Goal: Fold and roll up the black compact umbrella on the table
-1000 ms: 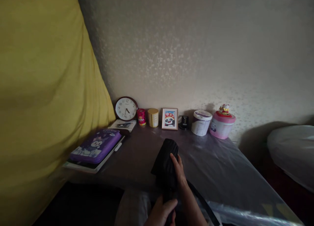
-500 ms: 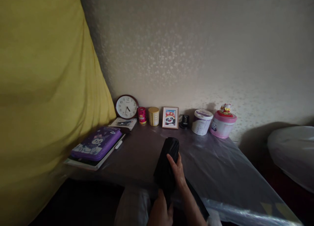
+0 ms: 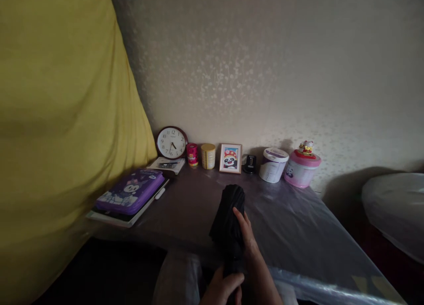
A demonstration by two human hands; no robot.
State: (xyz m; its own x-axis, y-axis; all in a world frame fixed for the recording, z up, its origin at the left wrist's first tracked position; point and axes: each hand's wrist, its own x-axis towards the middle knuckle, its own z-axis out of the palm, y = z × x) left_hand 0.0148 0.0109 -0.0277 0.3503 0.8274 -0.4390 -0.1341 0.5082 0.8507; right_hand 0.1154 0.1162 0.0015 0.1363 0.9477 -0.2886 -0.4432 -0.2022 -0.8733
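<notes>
A black folded umbrella point(image 3: 227, 221) is held slanting over the near edge of the table, its bundled cloth end up and away from me. My right hand point(image 3: 245, 232) is wrapped round the right side of the cloth, thumb on top. Lower down, my left hand point(image 3: 225, 285) closes round the umbrella's narrow handle end. Part of the handle is hidden by the fingers.
On the plastic-covered table point(image 3: 188, 208) lies a purple case point(image 3: 132, 192) on books. Along the wall stand a round clock point(image 3: 172, 142), two small cans, a picture frame point(image 3: 230, 158), a black gadget point(image 3: 251, 163) and two tubs point(image 3: 273, 165). A yellow curtain point(image 3: 59, 119) hangs left.
The umbrella has shifted slightly right, its cloth now looser and more ridged. My left hand has moved right with its thumb across the handle. The black strip beside my right forearm is no longer visible.
</notes>
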